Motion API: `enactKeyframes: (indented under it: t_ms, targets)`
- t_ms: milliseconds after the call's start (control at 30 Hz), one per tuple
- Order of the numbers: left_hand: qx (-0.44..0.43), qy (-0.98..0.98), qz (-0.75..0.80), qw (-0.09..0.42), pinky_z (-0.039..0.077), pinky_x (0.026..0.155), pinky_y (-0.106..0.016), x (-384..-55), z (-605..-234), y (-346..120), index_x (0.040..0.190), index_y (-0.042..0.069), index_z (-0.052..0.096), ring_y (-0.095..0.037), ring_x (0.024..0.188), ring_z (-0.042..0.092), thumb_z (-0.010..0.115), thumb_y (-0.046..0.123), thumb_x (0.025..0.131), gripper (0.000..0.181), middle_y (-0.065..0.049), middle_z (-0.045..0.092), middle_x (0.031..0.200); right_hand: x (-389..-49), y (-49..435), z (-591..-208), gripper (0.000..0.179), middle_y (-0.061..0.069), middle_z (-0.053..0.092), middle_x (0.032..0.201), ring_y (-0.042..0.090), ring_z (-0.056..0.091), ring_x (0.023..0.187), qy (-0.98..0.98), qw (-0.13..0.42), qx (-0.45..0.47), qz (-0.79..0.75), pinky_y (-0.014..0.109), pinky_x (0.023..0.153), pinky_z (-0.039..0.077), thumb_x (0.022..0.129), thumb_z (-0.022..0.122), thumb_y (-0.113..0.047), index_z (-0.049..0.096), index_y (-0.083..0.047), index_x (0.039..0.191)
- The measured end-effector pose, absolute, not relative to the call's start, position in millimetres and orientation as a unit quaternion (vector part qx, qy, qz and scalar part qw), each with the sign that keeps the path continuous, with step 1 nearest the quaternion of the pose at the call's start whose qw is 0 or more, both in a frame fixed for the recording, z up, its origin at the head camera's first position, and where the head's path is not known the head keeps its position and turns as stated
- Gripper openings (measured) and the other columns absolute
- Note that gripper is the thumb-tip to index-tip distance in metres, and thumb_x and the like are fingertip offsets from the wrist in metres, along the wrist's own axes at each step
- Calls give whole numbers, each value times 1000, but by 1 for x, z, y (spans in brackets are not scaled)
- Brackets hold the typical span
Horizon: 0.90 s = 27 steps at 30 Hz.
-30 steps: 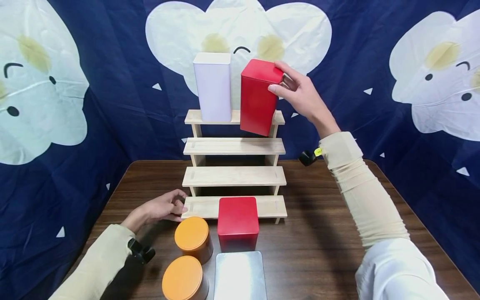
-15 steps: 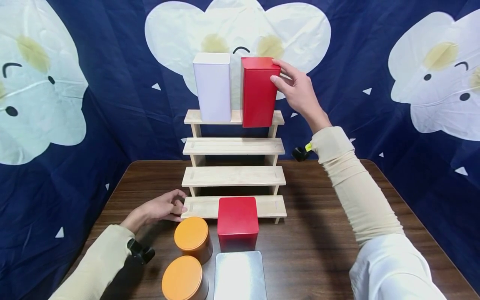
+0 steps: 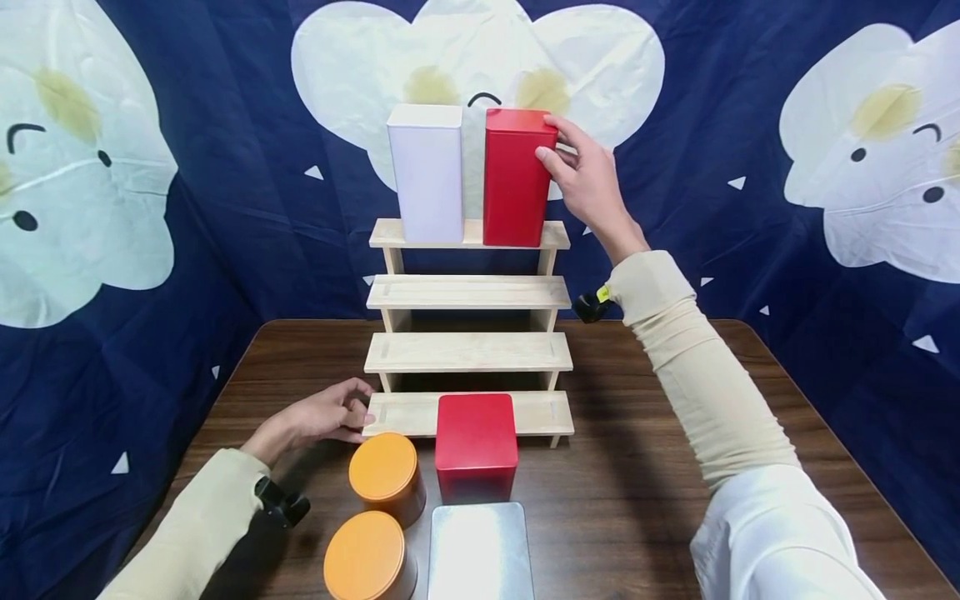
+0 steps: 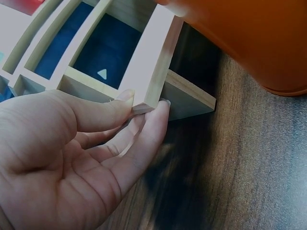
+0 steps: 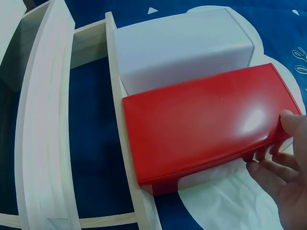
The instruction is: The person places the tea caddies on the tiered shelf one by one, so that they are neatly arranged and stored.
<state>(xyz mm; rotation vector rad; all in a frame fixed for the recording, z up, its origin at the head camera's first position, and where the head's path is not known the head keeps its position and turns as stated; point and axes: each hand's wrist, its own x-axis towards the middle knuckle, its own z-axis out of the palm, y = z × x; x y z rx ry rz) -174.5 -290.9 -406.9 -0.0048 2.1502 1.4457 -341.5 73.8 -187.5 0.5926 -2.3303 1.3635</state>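
Observation:
On the top step of a wooden tiered rack (image 3: 468, 352), a tall red tin (image 3: 517, 183) stands upright, its base at the step's front edge. My right hand (image 3: 592, 179) grips it near the top right, thumb on the front face and fingers round the side, as the right wrist view also shows. Left of it, a small gap away, a tall white tin (image 3: 427, 179) stands on the same step. My left hand (image 3: 318, 421) pinches the left end of the lowest step between thumb and fingers, plain in the left wrist view.
In front of the rack stand a second red tin (image 3: 476, 437), a silver tin (image 3: 480, 550) and two round tins with orange lids, one nearer the rack (image 3: 383, 468) and one nearer me (image 3: 365, 554). A dark blue cloth with white clouds hangs behind the wooden table (image 3: 637, 467).
The tall red tin has gone from tilted, in front of the top step, to upright on it. My right hand has moved slightly left with it. My left hand has stayed put.

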Motion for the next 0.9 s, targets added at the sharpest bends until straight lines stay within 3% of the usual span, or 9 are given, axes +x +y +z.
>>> enactKeyframes:
  t_ms: [900]
  targets:
    - [-5, 801, 535, 269, 59, 76, -33, -176, -409, -291, 131, -2, 33, -19, 80, 60, 57, 3, 94, 44, -15, 53, 95, -346, 72, -187, 50, -1, 45, 146, 15, 53, 126, -832, 176, 192, 490, 28, 102, 46, 97, 54, -29, 39, -36, 144]
